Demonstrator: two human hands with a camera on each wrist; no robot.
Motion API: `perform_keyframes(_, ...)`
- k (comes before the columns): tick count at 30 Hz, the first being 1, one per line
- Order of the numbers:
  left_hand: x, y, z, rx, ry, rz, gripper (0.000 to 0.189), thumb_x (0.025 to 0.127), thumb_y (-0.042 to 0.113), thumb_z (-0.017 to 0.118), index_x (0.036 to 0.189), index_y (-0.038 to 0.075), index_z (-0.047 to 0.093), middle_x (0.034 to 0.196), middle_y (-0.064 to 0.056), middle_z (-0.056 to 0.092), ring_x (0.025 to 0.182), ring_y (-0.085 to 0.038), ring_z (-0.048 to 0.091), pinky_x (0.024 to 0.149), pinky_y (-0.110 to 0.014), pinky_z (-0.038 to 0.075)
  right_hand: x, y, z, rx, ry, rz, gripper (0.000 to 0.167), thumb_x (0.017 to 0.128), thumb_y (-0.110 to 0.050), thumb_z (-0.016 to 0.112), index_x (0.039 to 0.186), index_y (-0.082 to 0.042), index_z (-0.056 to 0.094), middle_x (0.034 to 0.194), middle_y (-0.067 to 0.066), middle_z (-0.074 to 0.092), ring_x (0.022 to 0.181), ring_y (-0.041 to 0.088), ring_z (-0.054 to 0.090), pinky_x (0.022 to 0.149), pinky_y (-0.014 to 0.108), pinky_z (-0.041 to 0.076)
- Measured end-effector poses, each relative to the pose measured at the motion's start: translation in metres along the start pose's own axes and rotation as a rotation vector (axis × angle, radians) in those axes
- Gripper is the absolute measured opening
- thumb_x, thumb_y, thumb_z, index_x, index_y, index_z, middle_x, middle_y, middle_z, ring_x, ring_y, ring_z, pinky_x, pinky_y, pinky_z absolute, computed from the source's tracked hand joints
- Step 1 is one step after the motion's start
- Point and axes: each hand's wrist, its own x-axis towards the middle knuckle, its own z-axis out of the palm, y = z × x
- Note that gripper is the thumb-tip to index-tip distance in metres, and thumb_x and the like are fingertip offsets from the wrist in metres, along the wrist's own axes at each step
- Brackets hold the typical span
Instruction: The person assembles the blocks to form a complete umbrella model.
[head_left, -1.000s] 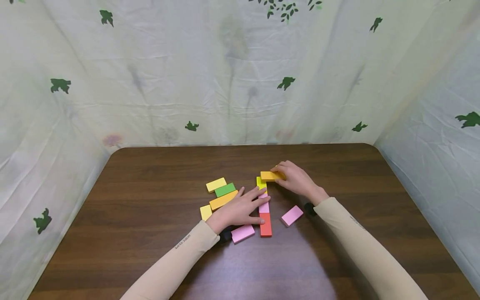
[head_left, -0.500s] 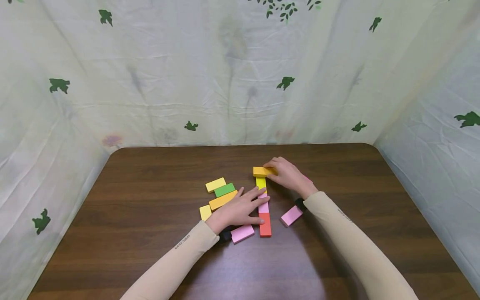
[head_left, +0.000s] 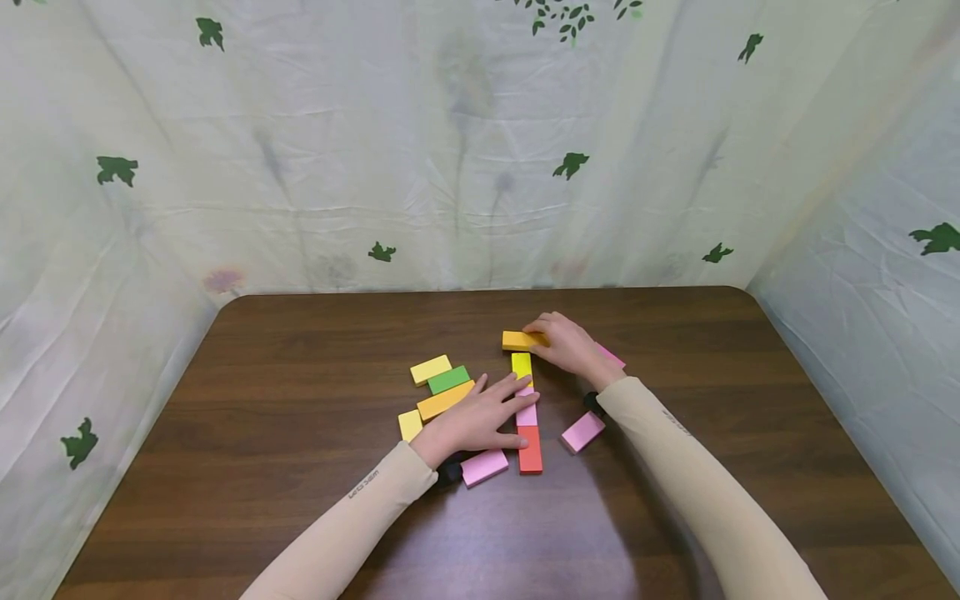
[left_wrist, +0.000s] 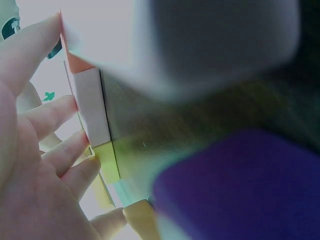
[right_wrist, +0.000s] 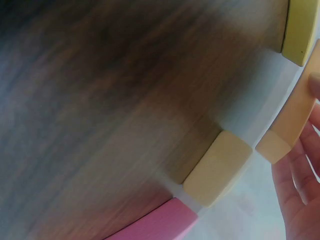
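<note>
In the head view my left hand [head_left: 476, 417] lies with spread fingers over a row of blocks. The row runs from a red block [head_left: 530, 452] nearest me, through a pink block [head_left: 528, 414], to a bright yellow block [head_left: 521, 365]. The left wrist view shows fingertips [left_wrist: 70, 104] along the side of the pale pink block [left_wrist: 92, 107]. Beyond the row's far end my right hand [head_left: 568, 348] pinches an orange block [head_left: 514, 340] between thumb and fingers, crosswise to the row. The right wrist view shows this orange block [right_wrist: 295, 112] near the yellow block's end [right_wrist: 299, 32].
Left of the row lie a pale yellow block [head_left: 431, 370], a green block [head_left: 449, 380], another orange block [head_left: 444, 402] and a second pale yellow block [head_left: 410, 424]. Pink blocks lie near each wrist [head_left: 484, 467]. A darker pink block [head_left: 611, 356] shows behind my right wrist.
My right hand has carried the orange block left and slightly away from me, past the yellow block's far end. The darker pink block has come into view behind it. The left hand stays put.
</note>
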Motion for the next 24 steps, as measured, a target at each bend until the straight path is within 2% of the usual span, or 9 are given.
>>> perform_keyframes(11, 0.001, -0.002, 0.002, 0.011, -0.001, -0.004, 0.068, 0.091, 0.048, 0.060, 0.149, 0.021, 0.036, 0.156, -0.004, 0.024, 0.144, -0.023, 0.015, 0.111, -0.056, 0.010, 0.004, 0.001, 0.002, -0.022, -0.044, 0.037, 0.032, 0.088, -0.016, 0.070, 0.118, -0.004, 0.067, 0.112, 0.011, 0.064, 0.102, 0.026, 0.055, 0.094, 0.040, 0.045)
perform_keyframes(24, 0.000, -0.001, 0.001, -0.004, 0.012, 0.007, 0.068, 0.090, 0.047, 0.061, 0.148, 0.020, 0.039, 0.155, -0.006, 0.026, 0.143, -0.024, 0.016, 0.110, -0.058, 0.011, -0.003, 0.014, 0.002, -0.029, -0.031, 0.006, 0.029, 0.088, -0.013, 0.070, 0.114, -0.002, 0.068, 0.109, 0.011, 0.064, 0.101, 0.026, 0.055, 0.093, 0.040, 0.045)
